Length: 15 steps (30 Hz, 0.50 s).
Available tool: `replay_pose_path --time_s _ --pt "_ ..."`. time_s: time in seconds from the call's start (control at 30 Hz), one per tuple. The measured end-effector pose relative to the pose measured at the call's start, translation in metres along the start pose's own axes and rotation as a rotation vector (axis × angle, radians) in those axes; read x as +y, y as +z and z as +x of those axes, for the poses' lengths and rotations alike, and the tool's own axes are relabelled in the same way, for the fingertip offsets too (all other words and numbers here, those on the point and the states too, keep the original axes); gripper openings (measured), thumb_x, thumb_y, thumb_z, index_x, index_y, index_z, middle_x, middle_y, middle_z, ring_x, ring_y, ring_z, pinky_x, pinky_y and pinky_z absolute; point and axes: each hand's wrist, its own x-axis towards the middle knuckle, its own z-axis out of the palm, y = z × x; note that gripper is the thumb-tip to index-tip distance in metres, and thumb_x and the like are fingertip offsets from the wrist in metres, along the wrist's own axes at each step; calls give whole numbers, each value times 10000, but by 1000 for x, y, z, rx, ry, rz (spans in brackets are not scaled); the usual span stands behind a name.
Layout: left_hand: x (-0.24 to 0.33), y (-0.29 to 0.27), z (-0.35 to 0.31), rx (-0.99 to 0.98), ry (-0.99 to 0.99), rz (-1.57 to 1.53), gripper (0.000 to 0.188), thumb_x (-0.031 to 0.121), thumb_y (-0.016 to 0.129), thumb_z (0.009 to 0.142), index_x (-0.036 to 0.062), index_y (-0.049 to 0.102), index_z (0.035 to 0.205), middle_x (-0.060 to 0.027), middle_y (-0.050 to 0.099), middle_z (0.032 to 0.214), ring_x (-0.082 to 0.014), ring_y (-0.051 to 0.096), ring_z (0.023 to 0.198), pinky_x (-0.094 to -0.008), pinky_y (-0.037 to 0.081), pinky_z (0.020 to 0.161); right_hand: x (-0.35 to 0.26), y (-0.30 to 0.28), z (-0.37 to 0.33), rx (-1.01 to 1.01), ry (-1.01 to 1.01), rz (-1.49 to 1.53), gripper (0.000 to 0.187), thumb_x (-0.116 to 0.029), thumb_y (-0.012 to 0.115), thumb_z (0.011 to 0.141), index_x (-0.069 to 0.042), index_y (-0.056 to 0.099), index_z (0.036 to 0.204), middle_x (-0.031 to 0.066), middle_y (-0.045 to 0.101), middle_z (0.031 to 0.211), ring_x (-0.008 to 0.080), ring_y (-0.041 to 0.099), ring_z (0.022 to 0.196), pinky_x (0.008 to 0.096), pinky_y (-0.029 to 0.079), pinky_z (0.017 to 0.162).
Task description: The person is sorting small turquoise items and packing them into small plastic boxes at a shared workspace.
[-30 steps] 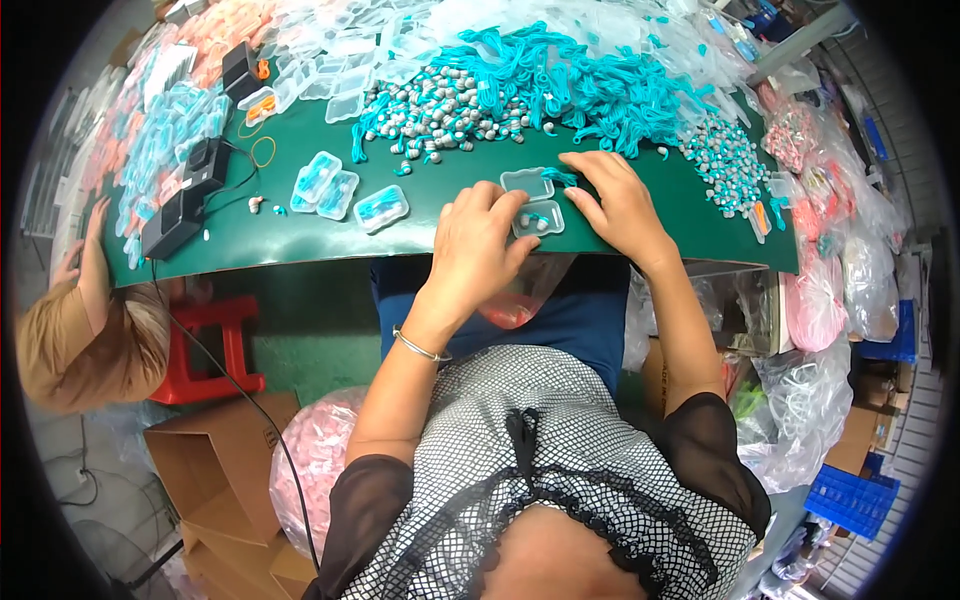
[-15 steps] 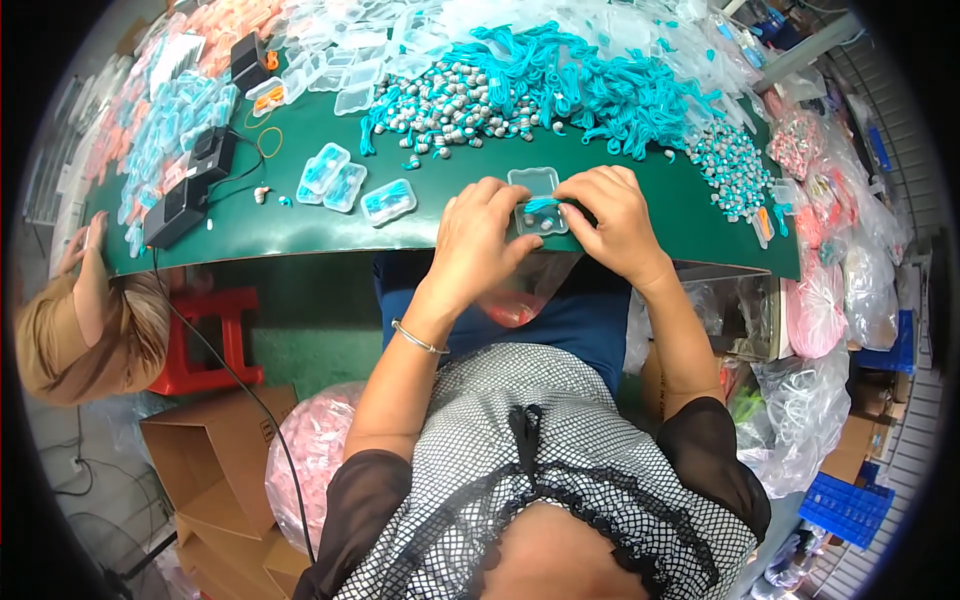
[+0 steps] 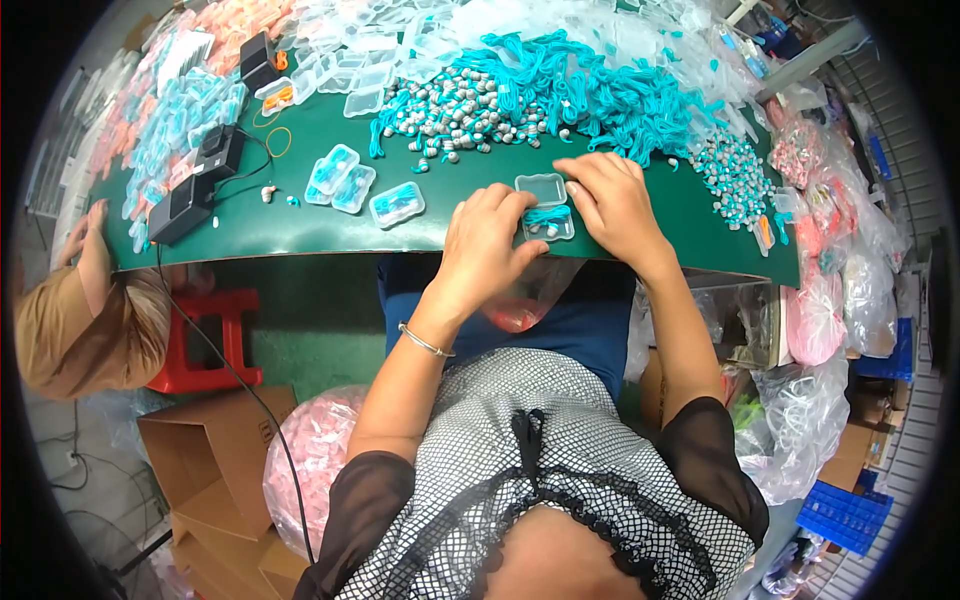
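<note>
The left hand (image 3: 490, 235) is curving wide beside a clear rectangular plastic box (image 3: 565, 229); the right hand (image 3: 608, 205), seemingly empty, is hovering parted at its right. Coiled turquoise cord (image 3: 545, 216) is lying inside, lid (image 3: 541, 188) unclosed; left of the left hand, filled translucent plastic boxes (image 3: 398, 204) are resting.

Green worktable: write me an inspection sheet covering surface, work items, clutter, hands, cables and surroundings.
Surface: green table, glare near front edge.
Work items: open clear case containing a teal cord bundle and small pieces.
Clutter: teal cord pile and grey-and-teal heap beyond the case.
Hands: left hand at the case's left, grip unclear; right hand at its right, thumb and forefinger apart.
Cables: black cable hangs off left front.
Surroundings: red stool, cardboard box.
</note>
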Motion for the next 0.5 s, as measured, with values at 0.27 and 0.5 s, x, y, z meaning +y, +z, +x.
replay_pose_path --time_s 0.27,0.5 --pt "5 -1 0 16 -45 -78 571 215 824 714 70 597 1218 -101 600 969 -326 584 912 -423 459 800 6 5 -3 12 91 307 245 -22 709 814 -11 678 1057 141 639 1022 296 646 934 381 521 795" --pt "2 -2 -3 45 91 22 440 207 770 798 61 633 1190 -109 593 939 -323 594 893 -420 480 766 -9 7 -28 34 -46 308 330 -71 761 773 -23 667 1086 145 671 1066 321 640 1012 409 524 865"
